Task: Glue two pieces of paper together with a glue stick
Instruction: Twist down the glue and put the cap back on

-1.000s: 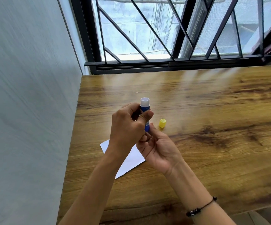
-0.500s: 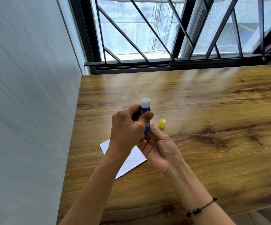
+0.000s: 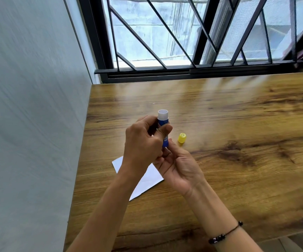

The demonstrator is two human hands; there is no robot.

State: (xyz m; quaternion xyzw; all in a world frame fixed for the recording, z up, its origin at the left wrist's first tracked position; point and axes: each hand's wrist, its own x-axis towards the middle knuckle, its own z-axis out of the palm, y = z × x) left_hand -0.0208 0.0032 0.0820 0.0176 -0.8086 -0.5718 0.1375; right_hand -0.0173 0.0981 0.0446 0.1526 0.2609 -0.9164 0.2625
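- Left hand [image 3: 143,142] wrapped round glue stick [image 3: 163,120] — upright, uncapped.
- Right hand [image 3: 178,166] pinches its base.
- Yellow cap [image 3: 182,138] at 3 o'clock, on table [image 3: 237,115].
- White paper [image 3: 147,180] at 6, under hands.

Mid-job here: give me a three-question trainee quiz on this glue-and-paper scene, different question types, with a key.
1. True or false: the yellow cap is still on the glue stick.
2. Which hand grips the blue barrel of the glue stick? A) left hand B) right hand C) neither
3. Fill in: the white paper lies on the wooden table, partly hidden beneath the ____.

Key: 1. False, it sits on the table right of the stick. 2. A; the right hand's fingers are at the stick's base. 3. hands.
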